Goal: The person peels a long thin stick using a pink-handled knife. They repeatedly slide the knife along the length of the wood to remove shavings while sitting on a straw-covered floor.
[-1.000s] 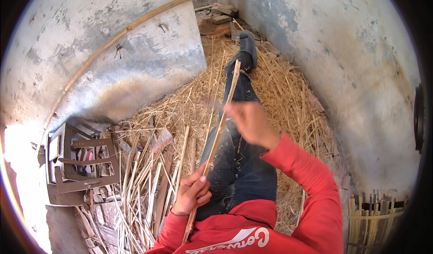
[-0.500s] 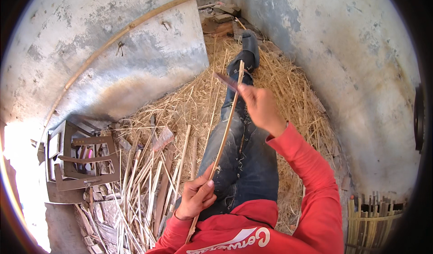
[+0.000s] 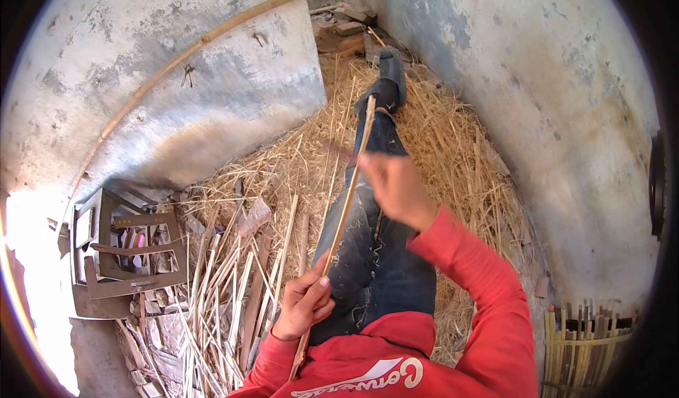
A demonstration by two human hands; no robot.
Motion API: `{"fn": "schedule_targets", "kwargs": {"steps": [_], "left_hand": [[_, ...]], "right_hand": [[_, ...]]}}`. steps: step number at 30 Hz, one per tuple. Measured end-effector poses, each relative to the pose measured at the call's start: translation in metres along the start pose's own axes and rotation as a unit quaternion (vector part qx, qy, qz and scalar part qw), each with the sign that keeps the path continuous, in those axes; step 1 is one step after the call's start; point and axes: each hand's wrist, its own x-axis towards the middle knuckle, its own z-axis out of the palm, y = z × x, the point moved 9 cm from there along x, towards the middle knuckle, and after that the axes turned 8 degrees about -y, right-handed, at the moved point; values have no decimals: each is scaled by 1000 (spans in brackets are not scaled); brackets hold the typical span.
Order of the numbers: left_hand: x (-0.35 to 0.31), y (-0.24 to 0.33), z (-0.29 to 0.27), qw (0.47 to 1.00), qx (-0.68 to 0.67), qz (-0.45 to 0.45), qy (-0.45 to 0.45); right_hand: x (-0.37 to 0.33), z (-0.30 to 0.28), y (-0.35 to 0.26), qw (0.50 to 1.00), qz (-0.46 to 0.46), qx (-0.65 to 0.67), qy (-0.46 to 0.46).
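Bamboo strip [image 3: 346, 200] runs along the outstretched leg, its near end pinched in the left hand [image 3: 305, 305]; the right hand [image 3: 395, 186], fist closed on a blurred tool, seemingly shaves it. Next stroke likely needs a steady left grip over the straw [image 3: 453, 143].

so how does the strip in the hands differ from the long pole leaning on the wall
The bamboo strip is thin and flat, while the bamboo pole is thick and round. The strip is gripped low by the left hand and higher up by the right hand; the pole rests untouched against the wall. The strip runs along the outstretched leg, the pole slants across the wall. Both are pale tan.
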Motion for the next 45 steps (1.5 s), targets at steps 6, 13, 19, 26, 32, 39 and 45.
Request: {"fn": "schedule_targets", "kwargs": {"steps": [6,13,19,26,32,39,45], "left_hand": [[-5,-9,12,996,-69,-34,-38],[-1,-12,4,997,-57,-37,-22],[2,0,11,997,-65,-25,-27],[2,-7,11,999,-31,-23,-27],[4,-3,5,1000,-11,-22,-4],[-5,-6,2,1000,-11,-20,12],[0,-1,4,1000,13,-13,2]], "right_hand": [[-9,-14,8,999,37,-5,29],[-4,-19,26,996,75,13,-45],[12,-27,16,998,51,-20,16],[-6,-10,11,998,33,-11,-61],[9,-16,19,998,69,6,-11],[7,-4,13,997,65,17,-29],[1,10,18,995,69,-18,-65]]}}
